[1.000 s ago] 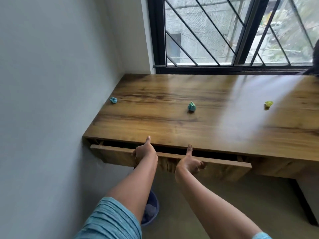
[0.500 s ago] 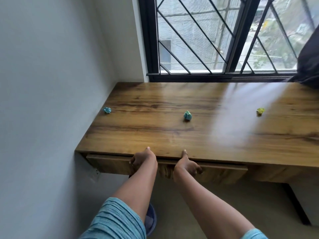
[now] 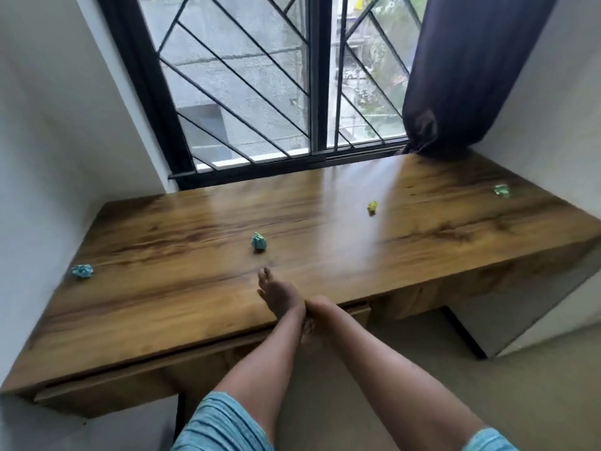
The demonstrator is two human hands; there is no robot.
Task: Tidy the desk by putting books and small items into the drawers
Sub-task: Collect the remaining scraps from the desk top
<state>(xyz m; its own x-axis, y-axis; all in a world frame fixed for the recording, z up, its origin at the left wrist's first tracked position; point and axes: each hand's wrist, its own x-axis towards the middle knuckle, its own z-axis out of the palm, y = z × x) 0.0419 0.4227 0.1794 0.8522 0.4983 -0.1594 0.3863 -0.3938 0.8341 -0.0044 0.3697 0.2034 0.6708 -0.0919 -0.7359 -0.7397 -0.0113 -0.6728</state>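
Note:
Several small crumpled paper balls lie on the wooden desk [image 3: 195, 307]: a blue ball [image 3: 82, 271] at the left, a teal ball [image 3: 259, 241] in the middle, a yellow ball [image 3: 372, 207] further right and a green ball [image 3: 501, 190] at the far right. My left hand [image 3: 276, 292] hovers over the desktop, fingers spread, a short way in front of the teal ball, holding nothing. My right hand [image 3: 317, 309] rests at the desk's front edge; its fingers hang below the edge and are partly hidden by my left wrist. The drawer front [image 3: 107, 395] under the desk sits pushed in.
A barred window [image 3: 260, 92] runs along the back of the desk. A dark curtain [image 3: 461, 76] hangs down onto the back right corner. White walls close in on the left and right. The floor [image 3: 422, 369] lies below the desk.
The drawer went from pulled out to pushed in. My left hand left the drawer front and rose over the desktop toward the teal ball. The view swung right and now shows the curtain.

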